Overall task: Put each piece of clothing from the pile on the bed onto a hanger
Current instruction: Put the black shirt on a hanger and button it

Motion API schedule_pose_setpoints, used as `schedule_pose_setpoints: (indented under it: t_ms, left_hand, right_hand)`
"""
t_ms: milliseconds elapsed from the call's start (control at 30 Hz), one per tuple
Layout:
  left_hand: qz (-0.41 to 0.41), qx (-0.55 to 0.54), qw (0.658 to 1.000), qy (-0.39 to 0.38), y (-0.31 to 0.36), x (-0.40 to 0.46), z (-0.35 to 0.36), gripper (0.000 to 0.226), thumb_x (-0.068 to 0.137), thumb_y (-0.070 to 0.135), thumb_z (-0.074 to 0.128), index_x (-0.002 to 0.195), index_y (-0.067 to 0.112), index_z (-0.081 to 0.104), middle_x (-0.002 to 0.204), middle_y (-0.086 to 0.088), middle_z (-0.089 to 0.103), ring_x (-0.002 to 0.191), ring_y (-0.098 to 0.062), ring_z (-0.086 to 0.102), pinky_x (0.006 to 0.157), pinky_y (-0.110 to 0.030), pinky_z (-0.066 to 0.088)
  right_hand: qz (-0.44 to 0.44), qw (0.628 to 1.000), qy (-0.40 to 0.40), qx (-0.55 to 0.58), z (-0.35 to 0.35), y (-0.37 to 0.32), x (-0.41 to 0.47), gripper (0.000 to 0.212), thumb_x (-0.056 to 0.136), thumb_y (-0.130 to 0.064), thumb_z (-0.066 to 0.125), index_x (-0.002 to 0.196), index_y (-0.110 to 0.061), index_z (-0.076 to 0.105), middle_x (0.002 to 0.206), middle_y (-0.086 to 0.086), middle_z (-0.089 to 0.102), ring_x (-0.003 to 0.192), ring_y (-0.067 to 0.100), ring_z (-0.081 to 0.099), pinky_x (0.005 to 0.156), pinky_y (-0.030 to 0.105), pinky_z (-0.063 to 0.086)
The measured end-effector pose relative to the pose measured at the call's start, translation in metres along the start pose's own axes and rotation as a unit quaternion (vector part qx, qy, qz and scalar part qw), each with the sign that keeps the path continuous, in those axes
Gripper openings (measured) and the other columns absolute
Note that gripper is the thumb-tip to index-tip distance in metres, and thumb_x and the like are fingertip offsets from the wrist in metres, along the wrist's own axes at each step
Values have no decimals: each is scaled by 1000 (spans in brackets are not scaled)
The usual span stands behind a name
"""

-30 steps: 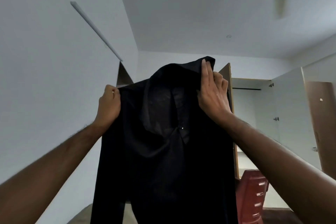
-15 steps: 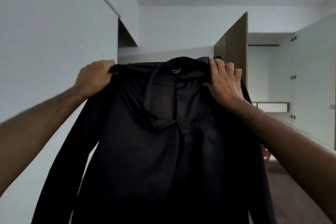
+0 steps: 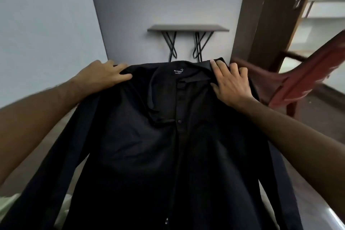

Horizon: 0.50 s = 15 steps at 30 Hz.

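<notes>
Your left hand (image 3: 104,75) grips the left shoulder of the black button-front cotton shirt (image 3: 168,145), fingers curled over the fabric. Your right hand (image 3: 231,84) pinches the collar edge at the right shoulder. The shirt hangs spread between both hands, front facing you, before the grey wall shelf (image 3: 187,27).

A wall shelf (image 3: 187,27) on black wire brackets hangs bare-topped. A red chair (image 3: 306,80) stands on the floor (image 3: 317,121) right of the shelf.

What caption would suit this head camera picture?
Both hands, left hand and right hand, hold a black shirt up by its shoulders, no hanger visible.
</notes>
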State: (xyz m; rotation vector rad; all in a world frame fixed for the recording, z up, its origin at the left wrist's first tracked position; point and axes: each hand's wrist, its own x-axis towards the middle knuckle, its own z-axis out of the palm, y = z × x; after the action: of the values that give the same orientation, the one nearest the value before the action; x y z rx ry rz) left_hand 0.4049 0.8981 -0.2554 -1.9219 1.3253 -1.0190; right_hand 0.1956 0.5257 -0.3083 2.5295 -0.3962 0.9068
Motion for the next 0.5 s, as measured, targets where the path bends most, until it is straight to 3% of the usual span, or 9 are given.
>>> schedule_pose_setpoints:
  t_ms: [67,133,233,300,367,500]
  left_hand:
    - [-19,-7,999,-48,38,26,60,42,88,9,58,128,17,50,117,-11,51,83,-30,57,56,-36,44]
    - [-42,-46,991,-116,83,47,123,33,90,18,55,122,14,55,118,-9,53,98,-31,58,77,-42,50]
    - [-138,-171,930,-294,173,53,207,43,95,29,48,136,14,50,156,-12,31,135,-34,40,107,-55,35]
    - [-200,-239,903,-296,225,39,251,51,102,32,41,149,12,39,165,-11,16,146,-35,24,110,-64,26]
    - [-244,-270,900,-241,247,32,277,54,103,28,41,153,9,33,164,-13,18,148,-36,21,108,-71,24]
    - [-200,-220,923,-245,239,38,283,57,102,23,40,155,8,27,163,-15,15,144,-39,22,108,-75,18]
  right_hand:
    - [-6,998,-56,4,70,-14,-2,81,92,-45,58,159,-15,21,154,5,38,117,34,40,91,50,34]
    - [10,989,-141,31,139,-34,-12,85,94,-47,55,161,-18,12,162,2,27,137,34,31,108,55,26]
    - [51,956,-277,84,235,-73,-46,81,98,-57,41,161,-20,5,167,0,15,152,33,7,119,61,4]
    - [80,949,-281,122,280,-88,-64,75,100,-57,35,161,-17,13,166,2,20,152,34,12,119,61,5]
    - [83,950,-266,142,304,-92,-64,74,100,-56,36,159,-15,20,164,5,27,148,35,23,117,58,13]
    - [32,944,-296,145,313,-85,-55,76,101,-58,30,159,-12,16,165,6,24,149,33,23,118,59,13]
